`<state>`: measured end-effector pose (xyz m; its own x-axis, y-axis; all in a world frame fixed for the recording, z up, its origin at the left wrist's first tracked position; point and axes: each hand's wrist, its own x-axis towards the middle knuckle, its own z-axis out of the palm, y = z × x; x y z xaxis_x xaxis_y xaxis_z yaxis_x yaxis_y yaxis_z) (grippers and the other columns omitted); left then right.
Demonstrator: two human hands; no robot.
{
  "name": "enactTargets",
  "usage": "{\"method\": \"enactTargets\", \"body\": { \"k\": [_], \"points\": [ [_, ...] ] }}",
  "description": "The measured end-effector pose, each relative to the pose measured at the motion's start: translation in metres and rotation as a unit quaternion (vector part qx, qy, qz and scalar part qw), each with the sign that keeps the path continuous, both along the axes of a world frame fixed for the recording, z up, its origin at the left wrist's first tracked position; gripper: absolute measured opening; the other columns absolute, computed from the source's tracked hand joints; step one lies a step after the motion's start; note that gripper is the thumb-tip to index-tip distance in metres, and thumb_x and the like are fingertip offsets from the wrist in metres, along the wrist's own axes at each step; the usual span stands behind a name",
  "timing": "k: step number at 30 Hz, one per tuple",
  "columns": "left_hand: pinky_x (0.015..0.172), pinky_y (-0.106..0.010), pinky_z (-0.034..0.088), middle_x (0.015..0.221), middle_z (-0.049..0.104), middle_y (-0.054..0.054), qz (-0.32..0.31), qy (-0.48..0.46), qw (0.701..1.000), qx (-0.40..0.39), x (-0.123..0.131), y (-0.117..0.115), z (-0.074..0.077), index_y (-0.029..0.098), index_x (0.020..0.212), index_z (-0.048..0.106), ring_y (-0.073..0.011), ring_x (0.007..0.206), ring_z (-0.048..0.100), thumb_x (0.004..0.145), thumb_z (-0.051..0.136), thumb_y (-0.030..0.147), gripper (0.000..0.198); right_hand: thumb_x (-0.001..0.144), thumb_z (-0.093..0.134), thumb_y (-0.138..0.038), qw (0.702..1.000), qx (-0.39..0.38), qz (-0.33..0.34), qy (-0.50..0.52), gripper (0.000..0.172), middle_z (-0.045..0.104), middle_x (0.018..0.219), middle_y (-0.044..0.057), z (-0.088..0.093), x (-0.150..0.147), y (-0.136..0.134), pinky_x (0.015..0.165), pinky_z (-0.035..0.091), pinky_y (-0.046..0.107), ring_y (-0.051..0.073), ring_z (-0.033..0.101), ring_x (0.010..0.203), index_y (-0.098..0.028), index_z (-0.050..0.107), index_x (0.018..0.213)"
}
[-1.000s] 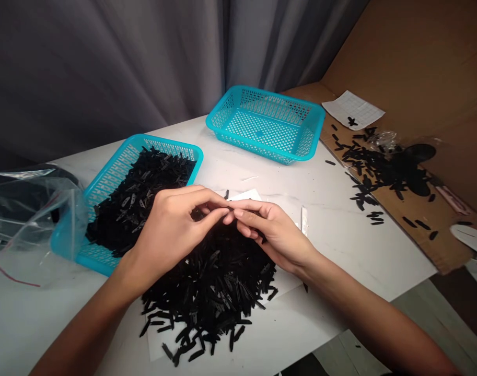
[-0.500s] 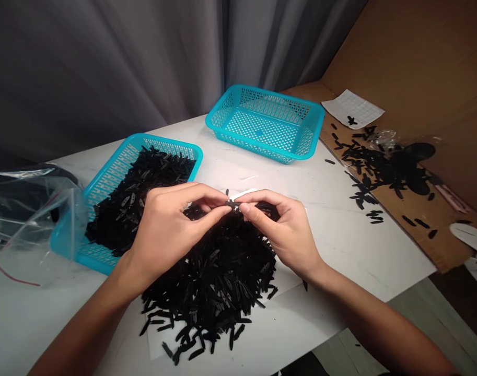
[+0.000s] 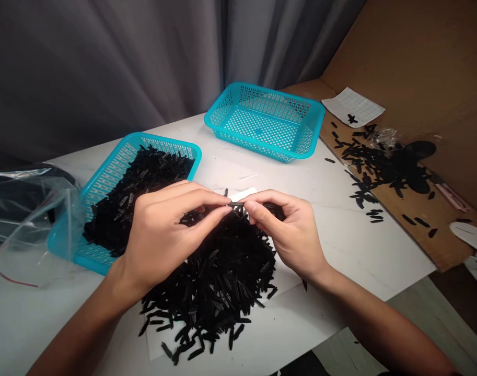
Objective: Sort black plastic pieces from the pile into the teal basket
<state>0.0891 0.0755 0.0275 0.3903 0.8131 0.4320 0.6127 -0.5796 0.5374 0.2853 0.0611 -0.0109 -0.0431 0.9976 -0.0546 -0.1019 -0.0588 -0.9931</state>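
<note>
fingertips [image 3: 219, 210] of both hands, how do they stand?

closed, pinching a thin black piece [image 3: 238, 204] between them, right over the pile. left hand [image 3: 163, 235] takes one end, right hand [image 3: 289, 235] the other.

and just below?

a big pile of black pieces [image 3: 218, 271] on a white sheet [image 3: 289, 284], and beside it a mound of the same in the near teal basket [image 3: 105, 203].

how far along does it look?

early, i'd judge. nearly everything sits in the pile and the mound, with a looser scatter on the cardboard [image 3: 438, 235] off to the right. the far teal basket [image 3: 264, 122] shows its perforated floor.
</note>
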Motion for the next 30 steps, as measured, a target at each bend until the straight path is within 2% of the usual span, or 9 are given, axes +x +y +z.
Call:
{"method": "enactTargets", "body": {
  "k": [7,14,20,24,25,27,29,30],
  "points": [
    [0.078,-0.032,0.059,0.090,0.080,0.004,-0.007,0.003,1.000,0.022,0.001,-0.001,0.001,0.027,0.094,0.074,-0.0146,0.081,0.075,0.094,0.075,0.022,0.005,0.090,0.077,-0.035,1.000,-0.017,0.005,0.004,0.018,0.065,0.068,0.000,-0.001,0.000,-0.001,0.059,0.041,0.030,0.013,0.053,0.060,-0.021,0.078,0.079],
    [0.078,-0.033,0.059,0.090,0.080,0.003,-0.016,0.006,0.999,0.029,0.000,-0.003,0.002,0.027,0.096,0.075,-0.0153,0.081,0.075,0.094,0.073,0.019,0.008,0.089,0.078,-0.033,1.000,-0.011,0.004,0.016,0.010,0.062,0.065,-0.002,-0.001,0.000,-0.002,0.057,0.040,0.030,0.013,0.050,0.058,-0.023,0.080,0.086],
    [0.078,-0.031,0.058,0.088,0.080,0.001,-0.019,0.009,0.999,0.031,0.003,-0.002,0.003,0.022,0.091,0.074,-0.0149,0.079,0.074,0.095,0.072,0.020,0.005,0.092,0.075,-0.041,1.000,-0.014,0.021,0.017,0.028,0.060,0.064,-0.001,-0.003,0.000,-0.003,0.053,0.035,0.029,0.012,0.046,0.056,-0.022,0.073,0.071],
    [0.080,-0.030,0.057,0.088,0.080,0.002,-0.025,0.020,0.999,0.032,0.004,-0.002,0.003,0.021,0.090,0.073,-0.0138,0.080,0.073,0.096,0.070,0.019,0.007,0.092,0.075,-0.041,0.998,-0.024,0.038,0.053,0.029,0.057,0.063,-0.003,-0.005,0.000,-0.002,0.050,0.027,0.028,0.009,0.038,0.052,-0.021,0.073,0.071],
    [0.080,-0.031,0.057,0.088,0.079,0.002,-0.012,0.027,0.999,0.031,0.002,-0.002,0.003,0.022,0.090,0.073,-0.0139,0.080,0.073,0.096,0.069,0.020,0.008,0.093,0.074,-0.041,0.995,-0.039,0.047,0.082,0.028,0.057,0.063,-0.003,-0.005,0.000,-0.001,0.050,0.027,0.027,0.008,0.036,0.052,-0.021,0.074,0.074],
    [0.077,-0.033,0.057,0.088,0.078,0.003,0.062,0.043,0.996,0.037,-0.005,0.001,0.004,0.024,0.089,0.073,-0.0150,0.078,0.071,0.097,0.068,0.023,0.009,0.095,0.071,-0.041,0.977,-0.107,0.069,0.171,0.025,0.056,0.065,-0.003,-0.006,0.001,0.003,0.049,0.029,0.026,0.008,0.035,0.051,-0.019,0.076,0.083],
    [0.080,-0.037,0.056,0.094,0.078,0.001,0.176,0.063,0.980,0.061,-0.016,0.005,0.006,0.024,0.097,0.075,-0.0191,0.084,0.071,0.097,0.067,0.027,0.008,0.097,0.065,-0.041,0.935,-0.210,0.077,0.275,0.027,0.061,0.073,0.000,-0.008,0.002,0.007,0.051,0.037,0.025,0.009,0.042,0.054,-0.017,0.076,0.093],
    [0.085,-0.040,0.056,0.101,0.078,-0.002,0.224,0.074,0.969,0.077,-0.021,0.008,0.007,0.023,0.106,0.075,-0.0229,0.091,0.071,0.096,0.068,0.028,0.013,0.098,0.061,-0.042,0.909,-0.258,0.075,0.319,0.030,0.066,0.079,0.003,-0.009,0.001,0.009,0.054,0.043,0.024,0.011,0.049,0.059,-0.016,0.075,0.097]
  ]
}}
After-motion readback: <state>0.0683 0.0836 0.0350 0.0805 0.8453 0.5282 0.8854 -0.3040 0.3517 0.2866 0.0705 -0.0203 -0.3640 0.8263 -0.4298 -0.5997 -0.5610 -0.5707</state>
